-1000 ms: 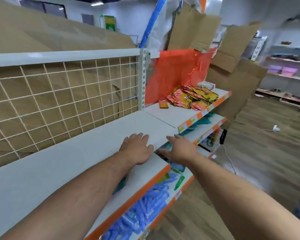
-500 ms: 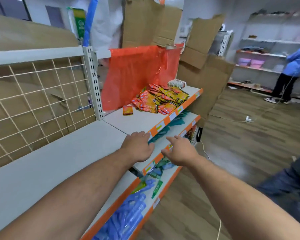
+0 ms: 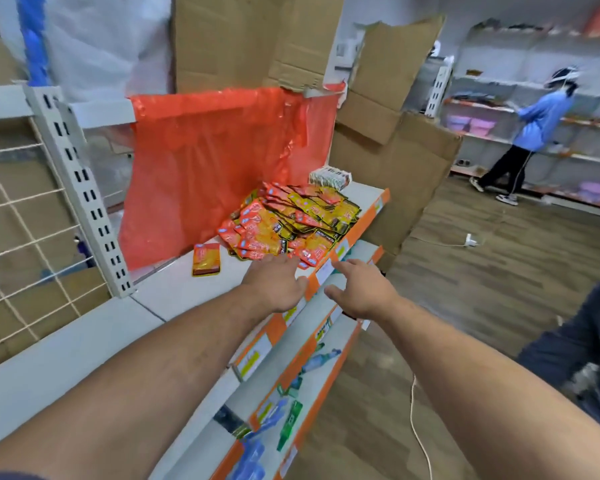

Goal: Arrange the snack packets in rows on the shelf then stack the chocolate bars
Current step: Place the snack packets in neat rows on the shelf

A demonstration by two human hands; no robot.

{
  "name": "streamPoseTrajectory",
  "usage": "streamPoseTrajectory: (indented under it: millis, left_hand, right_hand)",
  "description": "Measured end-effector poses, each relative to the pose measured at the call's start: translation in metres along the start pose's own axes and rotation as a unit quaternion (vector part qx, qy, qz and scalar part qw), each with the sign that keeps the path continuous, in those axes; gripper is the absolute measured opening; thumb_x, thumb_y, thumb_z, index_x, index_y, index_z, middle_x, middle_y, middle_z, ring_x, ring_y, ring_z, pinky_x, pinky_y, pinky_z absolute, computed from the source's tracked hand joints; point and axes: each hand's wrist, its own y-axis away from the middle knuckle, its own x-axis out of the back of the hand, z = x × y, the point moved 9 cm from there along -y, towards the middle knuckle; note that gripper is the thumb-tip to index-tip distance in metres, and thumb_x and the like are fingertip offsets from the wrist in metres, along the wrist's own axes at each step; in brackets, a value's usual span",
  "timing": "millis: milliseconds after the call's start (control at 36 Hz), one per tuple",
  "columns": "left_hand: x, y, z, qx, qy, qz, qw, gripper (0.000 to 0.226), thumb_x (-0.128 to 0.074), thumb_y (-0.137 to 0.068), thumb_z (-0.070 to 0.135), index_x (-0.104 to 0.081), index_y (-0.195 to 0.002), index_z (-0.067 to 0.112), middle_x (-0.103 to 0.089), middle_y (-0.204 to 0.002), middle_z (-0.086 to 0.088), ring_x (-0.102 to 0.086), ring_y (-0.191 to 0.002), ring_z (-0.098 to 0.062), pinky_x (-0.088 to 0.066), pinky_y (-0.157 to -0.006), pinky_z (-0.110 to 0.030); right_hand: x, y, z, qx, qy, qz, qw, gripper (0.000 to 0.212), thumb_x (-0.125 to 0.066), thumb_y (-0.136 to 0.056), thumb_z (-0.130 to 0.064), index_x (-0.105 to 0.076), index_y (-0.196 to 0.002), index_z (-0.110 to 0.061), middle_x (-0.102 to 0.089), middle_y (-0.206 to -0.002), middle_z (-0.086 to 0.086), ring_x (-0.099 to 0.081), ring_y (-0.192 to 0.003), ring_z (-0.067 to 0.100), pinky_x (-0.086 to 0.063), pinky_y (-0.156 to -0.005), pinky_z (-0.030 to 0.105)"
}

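A loose heap of red and yellow snack packets (image 3: 291,220) lies on the white top shelf (image 3: 174,289), in front of a red plastic sheet. One packet (image 3: 206,259) lies apart to the left of the heap. A small white box (image 3: 329,177), perhaps the chocolate bars, stands behind the heap. My left hand (image 3: 276,282) stretches out flat over the shelf, fingertips at the near edge of the heap, holding nothing. My right hand (image 3: 359,289) hovers with fingers spread just past the shelf's orange front edge, empty.
Lower shelves (image 3: 309,368) hold blue and green items. A wire mesh panel (image 3: 25,237) backs the shelf at left. Cardboard boxes (image 3: 395,150) stand behind. A person in blue (image 3: 537,129) stands at far shelves. A white cable (image 3: 418,427) lies on the wooden floor.
I have moved along the shelf toward the heap of packets. Both hands advanced with me, and the left one now reaches the heap's near edge.
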Motion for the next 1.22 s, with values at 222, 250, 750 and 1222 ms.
streamPoseTrajectory:
  millis: [222, 250, 750, 1222]
  left_hand:
    - [-0.006, -0.066, -0.024, 0.013, -0.003, 0.009, 1.000, 0.055, -0.036, -0.097, 0.048, -0.043, -0.142, 0.017, -0.050, -0.139, -0.007, -0.044, -0.129, -0.032, -0.038, -0.106, -0.045]
    - [-0.006, -0.074, -0.026, 0.015, -0.005, 0.013, 1.000, 0.055, -0.036, -0.097, 0.049, -0.043, -0.142, 0.018, -0.051, -0.138, -0.007, -0.045, -0.129, -0.032, -0.038, -0.106, -0.045]
    - [-0.009, -0.139, -0.065, 0.225, 0.053, 0.025, 0.972, 0.040, -0.044, -0.098, 0.024, -0.049, -0.137, 0.018, -0.061, -0.128, -0.014, -0.057, -0.116, -0.036, -0.052, -0.091, -0.043]
    - [-0.011, -0.084, -0.095, 0.435, 0.134, 0.118, 0.882, 0.024, -0.052, -0.091, 0.019, -0.062, -0.111, 0.013, -0.067, -0.113, -0.012, -0.060, -0.106, -0.033, -0.048, -0.084, -0.035]
  right_hand:
    - [0.003, -0.068, 0.006, 0.022, 0.004, -0.015, 1.000, 0.068, -0.054, -0.096, -0.050, -0.032, -0.155, -0.024, -0.032, -0.159, 0.011, -0.032, -0.145, 0.031, -0.034, -0.114, 0.045]
    - [0.006, -0.076, 0.006, 0.027, 0.004, -0.006, 1.000, 0.065, -0.055, -0.096, -0.047, -0.036, -0.153, -0.023, -0.037, -0.155, 0.010, -0.036, -0.142, 0.031, -0.037, -0.112, 0.043]
    - [-0.028, -0.210, -0.022, 0.298, 0.103, -0.145, 0.938, 0.058, -0.062, -0.079, -0.015, -0.058, -0.135, -0.031, -0.065, -0.126, 0.004, -0.061, -0.114, 0.030, -0.053, -0.088, 0.034]
    - [-0.032, -0.232, -0.063, 0.375, 0.092, -0.130, 0.913, 0.044, -0.075, -0.074, -0.043, -0.063, -0.109, -0.019, -0.066, -0.110, 0.002, -0.063, -0.102, 0.027, -0.051, -0.078, 0.032]
